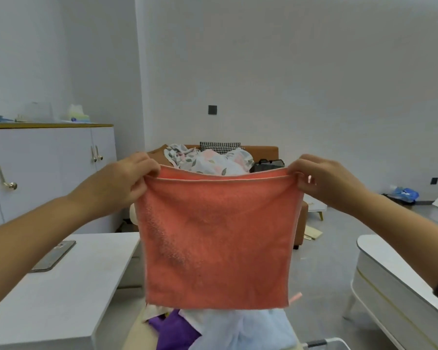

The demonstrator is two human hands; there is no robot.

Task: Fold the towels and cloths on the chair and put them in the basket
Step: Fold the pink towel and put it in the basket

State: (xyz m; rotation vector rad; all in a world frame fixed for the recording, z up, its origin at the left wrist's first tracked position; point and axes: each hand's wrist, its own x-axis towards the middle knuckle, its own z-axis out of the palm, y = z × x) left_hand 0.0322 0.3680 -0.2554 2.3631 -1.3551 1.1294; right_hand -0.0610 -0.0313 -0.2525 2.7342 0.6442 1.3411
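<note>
A coral-pink towel (216, 238) hangs in the air in front of me, doubled over so two top edges lie together. My left hand (127, 180) pinches its upper left corner and my right hand (324, 183) pinches its upper right corner. Below the towel lies a pile of cloths: a purple cloth (173, 329) and a light blue cloth (240, 332) on a beige seat (137, 334). The towel hides most of that pile. A white frame with a grey grip (324, 343) shows at the bottom right; I cannot tell whether it is the basket.
A white table (61, 294) with a phone (53, 256) on it stands at my left. A white cabinet (48, 168) is behind it. An orange sofa (263, 151) with floral fabric (210, 160) lies ahead. A white rounded table (400, 279) stands at the right.
</note>
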